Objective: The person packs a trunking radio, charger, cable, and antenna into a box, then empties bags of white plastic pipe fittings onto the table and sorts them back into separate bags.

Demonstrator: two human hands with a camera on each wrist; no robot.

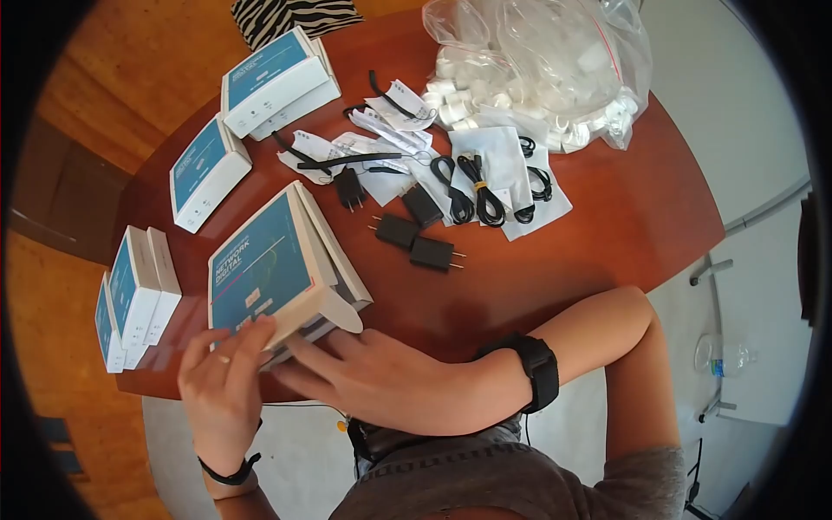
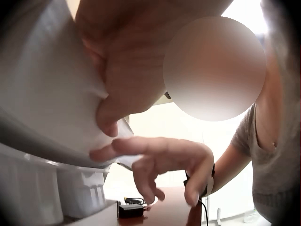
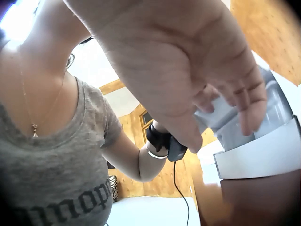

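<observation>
A blue-and-white box (image 1: pixel 264 251) lettered "NETWORK DIGITAL" stands tilted on the near left part of the table, a white flap (image 1: pixel 340 310) folded out at its near end. My left hand (image 1: pixel 225 377) grips that near end, fingers over the blue face; its thumb (image 2: pixel 110 117) presses a pale inner surface in the left wrist view. My right hand (image 1: pixel 386 377) reaches to the flap end with fingers extended. In the left wrist view, its index finger meets the edge of a translucent plastic tray (image 2: pixel 82 188). The right wrist view shows those fingers over the tray.
More boxes (image 1: pixel 201 169) stand along the left edge. Black power adapters (image 1: pixel 436 253), coiled cables (image 1: pixel 481 195), paper leaflets and white packets (image 1: pixel 494 156) lie mid-table. At the back right, clear plastic bags (image 1: pixel 555 61) hold small white pieces.
</observation>
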